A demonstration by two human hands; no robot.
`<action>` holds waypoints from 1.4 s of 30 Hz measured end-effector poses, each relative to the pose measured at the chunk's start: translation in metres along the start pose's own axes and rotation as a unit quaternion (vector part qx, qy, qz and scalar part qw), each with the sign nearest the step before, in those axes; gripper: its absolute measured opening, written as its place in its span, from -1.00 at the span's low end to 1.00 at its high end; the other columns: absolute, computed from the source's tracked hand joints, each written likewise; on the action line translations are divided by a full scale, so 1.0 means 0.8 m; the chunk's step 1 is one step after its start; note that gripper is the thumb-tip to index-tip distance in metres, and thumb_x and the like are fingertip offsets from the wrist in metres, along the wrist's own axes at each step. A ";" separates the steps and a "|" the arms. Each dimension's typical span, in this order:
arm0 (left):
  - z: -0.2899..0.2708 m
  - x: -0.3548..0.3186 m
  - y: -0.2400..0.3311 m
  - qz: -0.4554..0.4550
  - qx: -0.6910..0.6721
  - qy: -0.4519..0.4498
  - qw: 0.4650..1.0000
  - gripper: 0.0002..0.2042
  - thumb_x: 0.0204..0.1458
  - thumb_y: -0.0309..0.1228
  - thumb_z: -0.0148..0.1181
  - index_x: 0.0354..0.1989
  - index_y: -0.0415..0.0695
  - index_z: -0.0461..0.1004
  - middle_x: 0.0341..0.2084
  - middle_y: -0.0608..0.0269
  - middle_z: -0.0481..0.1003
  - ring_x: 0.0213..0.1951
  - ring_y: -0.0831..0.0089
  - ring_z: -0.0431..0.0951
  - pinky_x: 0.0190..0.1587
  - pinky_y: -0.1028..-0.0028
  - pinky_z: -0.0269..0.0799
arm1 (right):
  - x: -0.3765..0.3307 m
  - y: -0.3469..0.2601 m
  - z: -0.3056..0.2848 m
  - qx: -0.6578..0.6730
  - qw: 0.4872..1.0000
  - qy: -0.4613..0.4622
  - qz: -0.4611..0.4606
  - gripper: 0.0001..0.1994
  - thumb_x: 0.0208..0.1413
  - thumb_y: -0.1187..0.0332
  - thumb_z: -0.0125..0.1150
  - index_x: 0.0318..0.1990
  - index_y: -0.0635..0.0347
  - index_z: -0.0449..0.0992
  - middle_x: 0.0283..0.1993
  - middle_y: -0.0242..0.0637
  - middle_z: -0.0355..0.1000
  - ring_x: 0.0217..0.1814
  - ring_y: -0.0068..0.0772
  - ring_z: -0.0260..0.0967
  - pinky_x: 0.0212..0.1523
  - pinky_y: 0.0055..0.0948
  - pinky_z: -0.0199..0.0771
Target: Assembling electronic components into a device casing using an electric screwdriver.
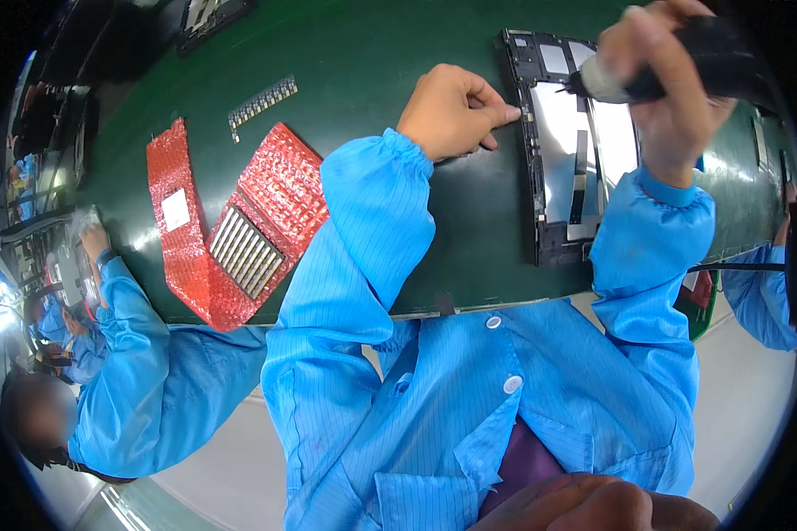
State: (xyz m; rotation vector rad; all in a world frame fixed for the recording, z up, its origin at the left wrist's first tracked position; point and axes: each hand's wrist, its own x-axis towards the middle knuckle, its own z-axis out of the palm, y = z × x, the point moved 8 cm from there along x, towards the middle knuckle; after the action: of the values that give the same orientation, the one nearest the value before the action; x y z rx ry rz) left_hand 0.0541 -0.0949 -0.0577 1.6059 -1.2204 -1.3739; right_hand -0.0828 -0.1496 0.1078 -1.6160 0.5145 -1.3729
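Note:
A flat black device frame [553,241] with shiny silver panels lies on the green bench, right of the middle. At its left edge, my left hand [454,108] is closed, thumb and forefinger pinched together on or right beside the frame's rim. Anything between those fingertips is too small to make out. My right hand [677,111] grips a black electric screwdriver [726,60] with a pale front collar, held over the frame's upper part. Its thin dark tip points left toward the frame's left side; I cannot tell whether it touches.
Red bubble wrap [179,243] lies on the bench [354,53] at left, with a row of metal strips [246,252] on it. Beyond it is a strip of small parts [263,106]. A co-worker's blue sleeve [137,301] reaches in at left; another sleeve [757,301] shows at right.

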 end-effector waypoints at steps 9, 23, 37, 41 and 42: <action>0.002 -0.010 0.011 0.043 0.074 0.021 0.996 -0.74 -0.07 -0.28 0.33 -0.38 -0.27 0.55 -0.58 0.26 0.52 -0.59 0.60 0.52 -0.60 0.66 0.36 | -0.047 -0.020 -0.047 0.056 0.996 -0.061 -0.034 -0.67 -0.06 0.46 0.05 -0.08 0.31 0.31 -0.60 -0.34 0.18 -0.63 -0.50 0.17 -0.49 -0.41 0.23; 0.118 -0.185 0.068 0.481 0.295 0.112 0.818 -0.81 -0.27 -0.47 0.29 -0.42 -0.20 0.52 -0.42 0.15 0.52 -0.33 0.27 0.54 -0.32 0.34 0.46 | -0.070 0.001 -0.041 0.097 0.989 -0.113 -0.004 -0.55 -0.02 0.35 0.18 0.00 0.28 0.17 -0.60 -0.38 0.18 -0.69 -0.56 0.17 -0.62 -0.50 0.26; 0.049 -0.019 0.106 0.505 0.416 -0.045 0.755 -0.69 -0.15 -0.53 0.12 -0.15 -0.21 0.48 -0.04 0.09 0.43 0.09 0.17 0.38 0.04 0.24 0.35 | -0.095 0.001 -0.018 0.108 0.970 -0.168 0.137 -0.56 -0.17 0.58 0.36 -0.15 0.33 0.23 -0.59 -0.41 0.33 -0.57 -0.65 0.28 -0.54 -0.59 0.26; 0.046 0.054 0.106 0.556 0.424 0.045 0.713 -0.73 -0.15 -0.54 0.20 -0.19 -0.19 0.50 -0.12 0.10 0.48 0.00 0.18 0.45 -0.04 0.31 0.44 | -0.097 0.011 0.014 0.236 0.943 -0.169 0.161 -0.72 -0.16 0.40 0.42 -0.38 0.21 0.38 -0.56 -0.49 0.32 -0.54 -0.71 0.18 -0.52 -0.61 0.21; 0.061 0.060 0.123 0.592 0.440 0.071 0.672 -0.73 -0.14 -0.52 0.22 -0.19 -0.18 0.49 -0.13 0.10 0.48 -0.01 0.20 0.45 -0.07 0.32 0.46 | -0.096 0.010 0.013 0.238 0.945 -0.169 0.149 -0.72 -0.16 0.40 0.42 -0.39 0.21 0.37 -0.56 -0.50 0.31 -0.54 -0.71 0.18 -0.52 -0.61 0.20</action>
State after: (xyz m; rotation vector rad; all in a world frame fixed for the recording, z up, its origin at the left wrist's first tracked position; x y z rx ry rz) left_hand -0.0148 -0.1685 0.0070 0.8623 -2.3546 0.2606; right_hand -0.0932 -0.0885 0.0599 -1.2740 0.1880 -0.8817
